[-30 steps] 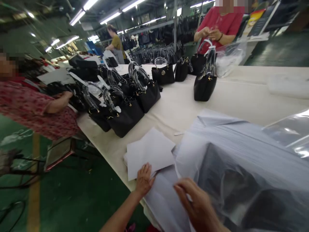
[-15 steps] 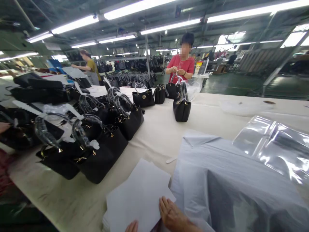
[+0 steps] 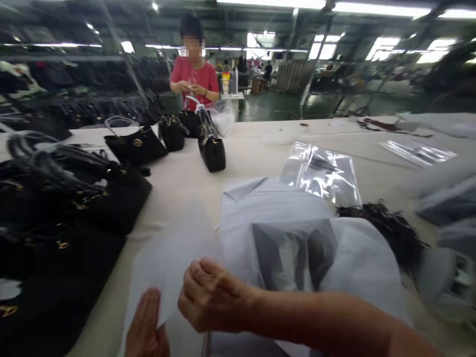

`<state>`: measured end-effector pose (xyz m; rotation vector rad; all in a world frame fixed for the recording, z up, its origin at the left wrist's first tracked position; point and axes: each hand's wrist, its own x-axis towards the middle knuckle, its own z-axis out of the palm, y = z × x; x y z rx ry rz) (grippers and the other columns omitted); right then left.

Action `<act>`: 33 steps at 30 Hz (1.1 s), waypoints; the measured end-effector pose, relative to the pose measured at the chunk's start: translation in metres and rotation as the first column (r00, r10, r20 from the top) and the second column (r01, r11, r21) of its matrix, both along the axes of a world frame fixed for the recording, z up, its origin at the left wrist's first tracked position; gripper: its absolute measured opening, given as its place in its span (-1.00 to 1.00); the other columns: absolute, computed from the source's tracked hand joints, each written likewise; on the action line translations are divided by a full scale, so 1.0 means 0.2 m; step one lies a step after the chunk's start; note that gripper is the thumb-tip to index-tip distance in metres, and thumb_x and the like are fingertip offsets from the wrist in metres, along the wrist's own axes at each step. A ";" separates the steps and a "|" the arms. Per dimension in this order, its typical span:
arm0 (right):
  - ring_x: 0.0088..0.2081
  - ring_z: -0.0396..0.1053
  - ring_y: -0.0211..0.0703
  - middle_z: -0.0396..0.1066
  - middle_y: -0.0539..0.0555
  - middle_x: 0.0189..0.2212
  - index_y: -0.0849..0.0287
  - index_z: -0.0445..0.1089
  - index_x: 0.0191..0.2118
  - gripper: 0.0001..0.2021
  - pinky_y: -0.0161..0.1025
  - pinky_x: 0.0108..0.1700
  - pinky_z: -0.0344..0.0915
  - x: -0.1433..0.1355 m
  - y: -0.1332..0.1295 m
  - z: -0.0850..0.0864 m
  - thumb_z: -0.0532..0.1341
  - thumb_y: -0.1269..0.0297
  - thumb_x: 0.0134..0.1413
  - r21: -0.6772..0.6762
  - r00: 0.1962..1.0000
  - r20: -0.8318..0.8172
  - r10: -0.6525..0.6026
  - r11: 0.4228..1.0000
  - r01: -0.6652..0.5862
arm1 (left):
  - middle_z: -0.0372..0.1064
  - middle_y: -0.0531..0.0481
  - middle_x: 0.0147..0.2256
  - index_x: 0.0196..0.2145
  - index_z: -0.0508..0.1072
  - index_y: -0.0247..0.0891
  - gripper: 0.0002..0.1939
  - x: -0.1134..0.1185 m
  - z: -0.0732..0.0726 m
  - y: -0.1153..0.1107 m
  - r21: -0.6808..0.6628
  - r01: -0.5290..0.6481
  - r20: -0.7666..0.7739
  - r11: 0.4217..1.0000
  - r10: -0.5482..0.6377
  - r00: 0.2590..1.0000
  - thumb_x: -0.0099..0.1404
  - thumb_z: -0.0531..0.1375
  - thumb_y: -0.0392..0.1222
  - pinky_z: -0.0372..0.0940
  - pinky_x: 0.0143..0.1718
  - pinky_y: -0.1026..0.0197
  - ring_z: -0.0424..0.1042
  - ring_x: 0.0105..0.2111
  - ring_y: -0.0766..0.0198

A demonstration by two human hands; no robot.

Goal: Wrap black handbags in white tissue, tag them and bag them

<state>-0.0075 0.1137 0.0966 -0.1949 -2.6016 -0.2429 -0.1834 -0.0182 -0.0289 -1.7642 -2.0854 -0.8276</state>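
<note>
White paper sheets (image 3: 159,263) lie in front of me on the table, the upper one blurred along its far edge. My left hand (image 3: 147,322) rests at the near left of the sheets with fingers straight and together, the thumb apart from them. My right hand (image 3: 213,295) is closed at the right side of the upper sheet, fingers curled in on its edge; the fingertips are hidden. Just beyond the right forearm, a pale translucent wrapping (image 3: 253,203) covers something dark.
Black handbags (image 3: 122,193) with wrapped handles crowd the left. Another black handbag (image 3: 212,152) stands farther back, near a person in a red shirt (image 3: 197,74). Clear plastic bags (image 3: 323,171), dark cords (image 3: 386,233) and a white device (image 3: 446,277) lie to the right.
The view has swung right. My right hand has gone from lying flat on the sheets to curled in at the edge. My left hand shows more fully, its fingers upright against the sheets.
</note>
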 end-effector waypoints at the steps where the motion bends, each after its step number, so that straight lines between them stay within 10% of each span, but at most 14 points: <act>1: -0.23 0.36 -0.04 0.44 0.22 -0.29 0.32 0.37 -0.28 -0.80 -0.13 -0.20 0.19 0.12 0.02 0.07 0.00 0.47 0.18 0.010 0.994 -0.001 -0.110 0.994 0.110 | 0.02 -0.05 0.25 0.28 -0.07 -0.15 -0.36 0.08 0.08 0.12 0.043 0.043 0.020 0.998 -0.044 0.999 0.27 -0.08 -0.38 0.11 0.20 -0.04 0.15 0.18 0.09; 5: -0.03 0.27 -0.01 0.38 0.22 -0.03 0.28 0.27 0.07 -0.63 -0.08 -0.01 0.10 0.71 0.00 0.06 -0.05 0.52 0.19 -0.043 0.858 0.012 -0.514 0.857 0.514 | -0.07 -0.08 0.28 0.28 -0.07 -0.15 -0.33 0.59 0.26 0.49 0.141 0.366 -0.128 0.920 -0.350 0.928 0.24 -0.10 -0.48 0.05 0.20 -0.11 0.01 0.24 0.05; 9: -0.08 0.30 -0.02 0.38 0.18 0.00 0.13 0.24 0.13 -0.48 -0.09 -0.09 0.15 1.18 -0.07 -0.34 -0.06 0.61 0.08 -0.031 0.655 0.084 -0.751 0.655 0.755 | 0.01 -0.18 0.24 0.26 0.01 -0.16 -0.32 1.07 0.01 0.53 -0.042 0.548 -0.212 0.835 -0.544 0.812 0.20 -0.06 -0.47 0.10 0.13 -0.23 -0.01 0.24 -0.09; 12: -0.13 0.33 -0.05 0.41 0.14 -0.04 0.11 0.31 0.07 -0.43 -0.12 -0.14 0.20 1.33 -0.12 -0.61 -0.06 0.67 -0.04 -0.010 0.609 0.140 -0.781 0.614 0.789 | 0.14 -0.25 0.18 0.23 0.09 -0.22 -0.31 1.22 -0.25 0.43 -0.209 0.580 -0.213 0.787 -0.615 0.759 0.13 0.04 -0.45 0.20 0.04 -0.22 0.13 0.16 -0.17; 15: -0.09 0.31 -0.06 0.37 0.13 0.01 0.10 0.28 0.10 -0.46 -0.12 -0.14 0.22 1.35 -0.14 -0.73 -0.01 0.62 0.00 -0.018 0.598 0.146 -0.788 0.602 0.798 | 0.09 -0.30 0.19 0.22 0.12 -0.19 -0.26 1.21 -0.22 0.43 -0.461 0.585 -0.098 0.667 -0.694 0.714 0.09 0.23 -0.22 0.22 0.02 -0.21 0.12 0.16 -0.23; 17: -0.07 0.30 -0.06 0.36 0.12 0.03 0.10 0.26 0.11 -0.49 -0.12 -0.13 0.23 1.35 -0.14 -0.74 0.00 0.59 0.04 -0.023 0.596 0.125 -0.793 0.598 0.801 | -0.01 -0.32 0.23 0.24 0.07 -0.18 -0.12 1.20 -0.04 0.56 -0.561 0.595 -0.020 0.575 -0.728 0.685 0.01 0.32 -0.06 0.18 0.07 -0.17 0.02 0.21 -0.20; 22: -0.11 0.34 -0.04 0.41 0.14 -0.02 0.13 0.30 0.08 -0.57 -0.13 -0.19 0.26 1.37 -0.15 -0.80 0.00 0.50 0.11 -0.027 0.633 0.094 -0.769 0.633 0.774 | -0.41 -0.33 0.31 0.29 -0.17 -0.15 0.24 1.32 0.35 1.08 -0.660 0.474 -0.055 0.582 -0.667 0.743 -0.21 0.46 -0.04 -0.32 0.20 -0.34 -0.44 0.28 -0.20; 27: -0.36 0.39 -0.19 0.50 0.05 -0.26 0.05 0.40 -0.24 -0.84 -0.34 -0.47 0.23 1.46 -0.02 -0.73 0.11 0.36 0.11 -0.190 0.738 -0.036 -0.674 0.729 0.657 | -0.14 -0.41 0.26 0.29 -0.20 -0.23 0.34 1.41 0.27 1.29 -0.886 0.360 0.142 0.293 -0.567 0.812 -0.32 0.42 0.08 -0.24 0.20 -0.29 -0.13 0.26 -0.21; 30: -0.26 0.40 -0.20 0.45 0.09 -0.24 0.11 0.37 -0.15 -0.81 -0.35 -0.30 0.33 1.59 0.32 -0.54 0.12 0.27 0.13 -0.531 0.781 0.008 -0.624 0.659 0.532 | -0.07 -0.36 0.25 0.29 -0.19 -0.21 0.31 1.40 0.20 1.28 -0.891 0.345 0.144 0.294 -0.539 0.830 -0.32 0.41 0.05 -0.19 0.21 -0.24 -0.05 0.24 -0.19; 33: -0.20 0.39 -0.16 0.44 0.12 -0.24 0.15 0.36 -0.11 -0.77 -0.26 -0.16 0.33 1.73 0.86 -0.48 0.01 0.31 0.23 -0.547 0.636 0.026 -0.771 0.521 0.655 | -0.02 -0.33 0.24 0.29 -0.17 -0.16 0.27 1.37 0.12 1.26 -0.876 0.342 0.104 0.340 -0.559 0.822 -0.31 0.42 -0.07 -0.12 0.19 -0.22 0.01 0.22 -0.19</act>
